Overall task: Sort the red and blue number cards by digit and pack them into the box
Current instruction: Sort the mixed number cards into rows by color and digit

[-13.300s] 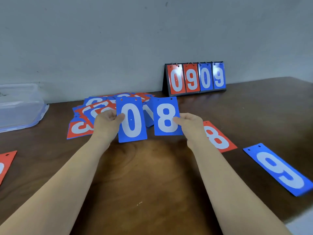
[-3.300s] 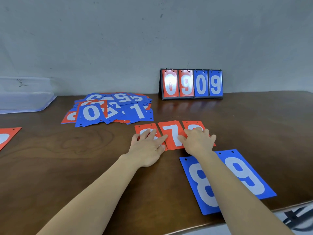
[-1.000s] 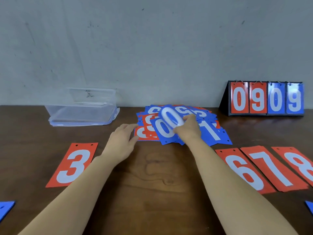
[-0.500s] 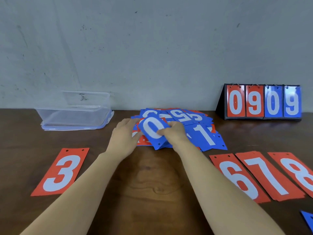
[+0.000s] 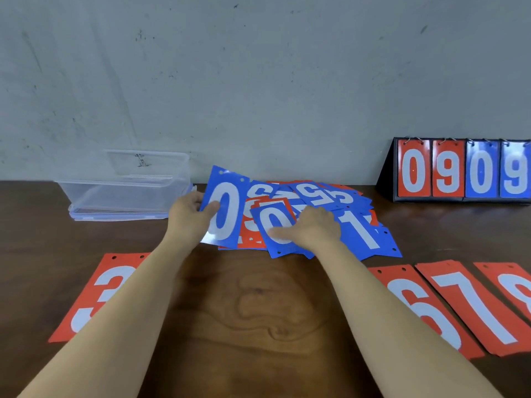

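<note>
Pulling zeros from pile [image 5: 330, 201] at back edge of worktop [image 5: 258, 317]: L hand [image 5: 189, 215] pinches raised blue 0 card [image 5: 225, 196]; R hand [image 5: 314, 228] thumb presses second blue 0 [image 5: 271, 222], other fingers' grip unclear. Slide it out flat.

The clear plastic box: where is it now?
Head view: the clear plastic box stands at the back left of the table, by the wall, just left of the left hand holding a blue 0 card.

A black triangular flip scoreboard [image 5: 462, 170] reading 0909 stands at the frame's right edge on the dark brown wooden table [image 5: 258, 311], against a scuffed grey wall [image 5: 258, 81].
</note>
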### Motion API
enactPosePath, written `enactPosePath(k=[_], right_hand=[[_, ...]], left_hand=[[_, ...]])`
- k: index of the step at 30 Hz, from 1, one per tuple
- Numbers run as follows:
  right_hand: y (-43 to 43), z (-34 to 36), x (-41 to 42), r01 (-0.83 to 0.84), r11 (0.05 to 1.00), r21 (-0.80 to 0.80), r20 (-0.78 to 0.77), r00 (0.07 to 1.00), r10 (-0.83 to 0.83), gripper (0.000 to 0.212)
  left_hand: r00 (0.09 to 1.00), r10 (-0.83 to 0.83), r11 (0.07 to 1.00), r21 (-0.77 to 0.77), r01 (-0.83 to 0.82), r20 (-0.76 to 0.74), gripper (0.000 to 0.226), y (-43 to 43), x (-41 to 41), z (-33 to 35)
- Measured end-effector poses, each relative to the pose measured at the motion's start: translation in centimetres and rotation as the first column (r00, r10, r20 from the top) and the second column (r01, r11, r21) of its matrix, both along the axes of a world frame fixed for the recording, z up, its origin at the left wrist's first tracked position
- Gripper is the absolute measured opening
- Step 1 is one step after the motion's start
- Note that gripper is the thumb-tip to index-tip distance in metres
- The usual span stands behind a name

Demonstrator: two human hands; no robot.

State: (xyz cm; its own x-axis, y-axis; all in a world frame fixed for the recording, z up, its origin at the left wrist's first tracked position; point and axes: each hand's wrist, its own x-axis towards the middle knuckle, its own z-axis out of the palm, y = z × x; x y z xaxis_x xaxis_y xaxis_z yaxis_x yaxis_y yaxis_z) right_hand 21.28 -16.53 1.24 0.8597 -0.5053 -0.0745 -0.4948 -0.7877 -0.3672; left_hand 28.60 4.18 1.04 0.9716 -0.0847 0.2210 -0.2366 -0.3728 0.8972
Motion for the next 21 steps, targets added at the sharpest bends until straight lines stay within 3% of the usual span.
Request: enactPosePath(k=[2, 6, 8, 11, 13, 16, 18, 21], right_hand=[[0.7, -0.1, 0.1, -0.005, 0.994, -0.105, -0.096, 0.995, -0.005, 0.092], [0.6, 0.4, 0.4, 0.031, 0.999, -0.033, -0.085, 0.996, -0.033, 0.092], [0.5, 0.2, 0.3, 0.062, 0.997, 0.047, -0.049, 0.997, -0.059, 0.081], [-0.4, 0.2, -0.2, 0.063, 0.981, 0.181, 0.126, 0.988, -0.086, 0.045], [-1.3, 0.6, -0.8, 0.048, 0.966, 0.255, 0.226, 0.968, -0.107, 0.034], [-2.4, 1.3, -1.4, 0.051, 0.962, 0.269, 0.328, 0.934, -0.141, 0.028], [-3.2, 1.3, -1.5, 0.043, 0.960, 0.277, 0.377, 0.914, -0.149, 0.011], [-4.0, 0.9, -1.3, 0.057, 0.981, 0.184, 0.343, 0.932, -0.118, 0.036]], left_hand=[[0.999, 0.013, 0.999, -0.035, -0.014, -0.039, 0.011, 0.5, 0.0, -0.3], [0.997, -0.002, 0.998, -0.063, -0.003, -0.081, 0.019, 0.9, -0.2, -0.5], [0.998, -0.004, 0.997, -0.074, -0.001, -0.067, 0.017, 1.0, -0.3, -0.4], [0.999, -0.009, 0.996, -0.084, 0.004, -0.050, 0.014, 1.3, -0.5, -0.4], [0.999, -0.006, 0.997, -0.082, 0.003, -0.040, 0.014, 1.4, -0.6, -0.3], [1.000, -0.002, 0.997, -0.075, 0.001, -0.013, 0.014, 1.3, -0.9, 0.0], [1.000, -0.002, 0.998, -0.067, 0.002, 0.000, 0.014, 1.1, -1.2, 0.2], [1.000, -0.013, 0.998, -0.063, 0.014, 0.010, 0.016, 0.8, -1.7, 0.5]])
